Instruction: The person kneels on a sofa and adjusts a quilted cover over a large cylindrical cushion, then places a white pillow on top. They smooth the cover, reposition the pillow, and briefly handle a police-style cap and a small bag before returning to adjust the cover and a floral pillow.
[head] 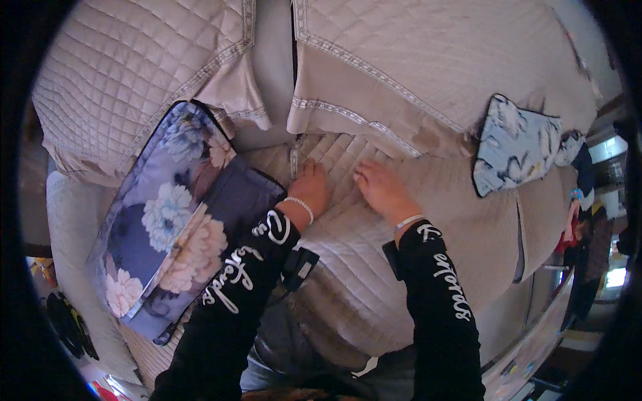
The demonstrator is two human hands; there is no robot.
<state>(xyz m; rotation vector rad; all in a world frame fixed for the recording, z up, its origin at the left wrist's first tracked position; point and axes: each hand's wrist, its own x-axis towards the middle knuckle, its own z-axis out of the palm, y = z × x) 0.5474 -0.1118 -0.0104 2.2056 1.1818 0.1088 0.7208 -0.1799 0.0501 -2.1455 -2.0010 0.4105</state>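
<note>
My left hand [310, 189], with a beaded bracelet at the wrist, lies palm down on a beige quilted sofa cover [351, 250]. Its fingers point toward the backrest, beside a patterned trim strip [294, 155] on the seat. To the right, my right hand [379, 190] rests on the same cover with its fingers slightly bent. A gap of cover separates the two hands, and no object shows in either. Close to my left wrist lies a dark blue floral cushion [165, 215], with peonies and a black edge.
Quilted backrest covers [125, 65] with patterned trim hang behind the seat. A light blue patterned cushion [516, 145] leans at the far right. The sofa's armrest [75, 240] is at the left. Dark devices [299, 268] sit near both forearms.
</note>
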